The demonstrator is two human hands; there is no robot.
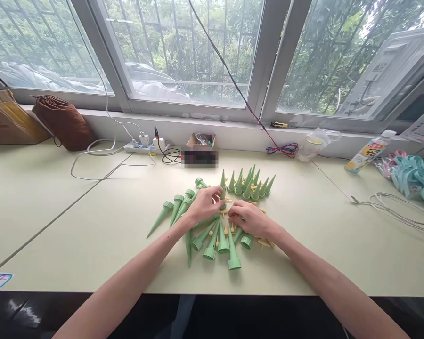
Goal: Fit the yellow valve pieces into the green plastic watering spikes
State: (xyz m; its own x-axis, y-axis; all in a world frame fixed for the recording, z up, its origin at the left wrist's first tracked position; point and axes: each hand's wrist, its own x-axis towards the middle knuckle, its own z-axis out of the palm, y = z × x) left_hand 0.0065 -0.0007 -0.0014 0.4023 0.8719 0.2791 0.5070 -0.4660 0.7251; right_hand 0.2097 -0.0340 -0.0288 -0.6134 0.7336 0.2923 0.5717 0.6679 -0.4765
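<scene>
My left hand [207, 205] has its fingers closed around an upright green watering spike [223, 201], with a small yellow valve beside it. Close by on the right, my right hand [250, 219] is pinched low over the loose yellow valves [232, 229]; what its fingertips hold is hidden. Loose green spikes lie fanned out below and left of the hands, one of them [234, 259] pointing away from me. Behind the hands, several spikes [247, 186] stand tip up in a cluster, yellow valves showing among them.
Along the window wall are a small open box [200, 150], a power strip [137, 146] with cables, and a brown pouch [63, 121]. To the right stand a bottle [369, 153], a plastic-wrapped cup [311, 145], a coiled white cable [399, 207] and teal straps [413, 174].
</scene>
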